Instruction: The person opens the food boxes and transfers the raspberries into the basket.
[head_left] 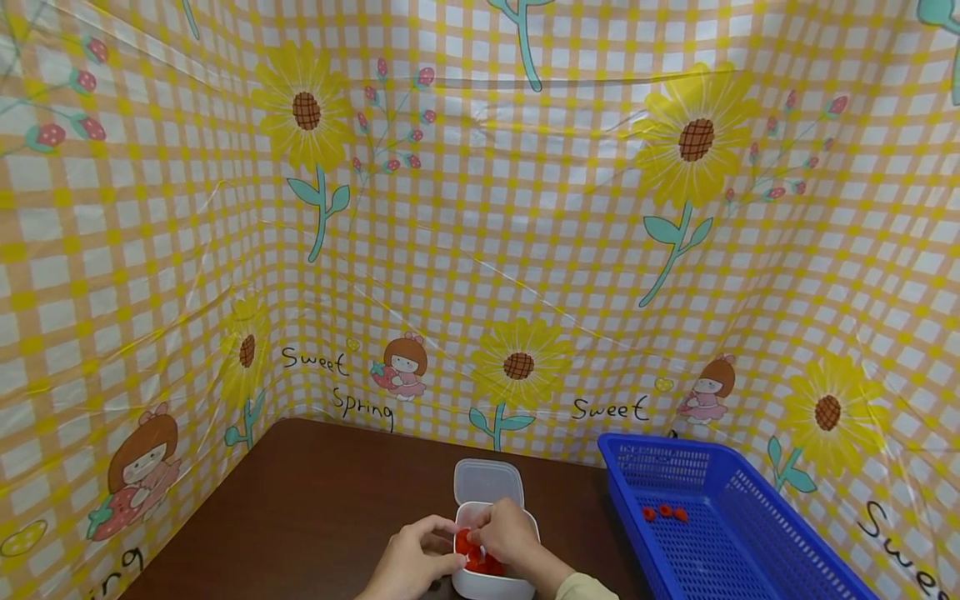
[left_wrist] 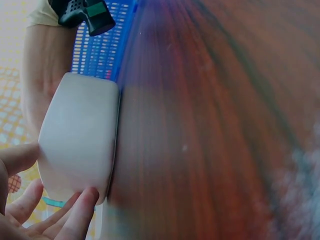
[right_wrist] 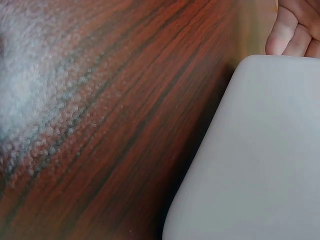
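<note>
A small white plastic container (head_left: 491, 587), its translucent lid (head_left: 489, 483) flipped back, holds several small red berry-like pieces (head_left: 483, 563). My left hand (head_left: 412, 560) holds the container's left side, with thumb and fingers at its rim and wall. From the right, my right hand (head_left: 508, 533) reaches over the rim, its curled fingertips down at a red piece inside. The left wrist view shows the outer wall of the container (left_wrist: 80, 135) with fingers of the left hand (left_wrist: 55, 210) against it. In the right wrist view, the container wall (right_wrist: 255, 160) hides the right fingertips.
To the right stands a blue perforated basket (head_left: 720, 550) with 3 red pieces (head_left: 665, 511) near its far left corner. Beneath everything is a dark brown wooden table (head_left: 337, 492). Yellow checked cloth (head_left: 480, 233) with sunflowers encloses the back and sides.
</note>
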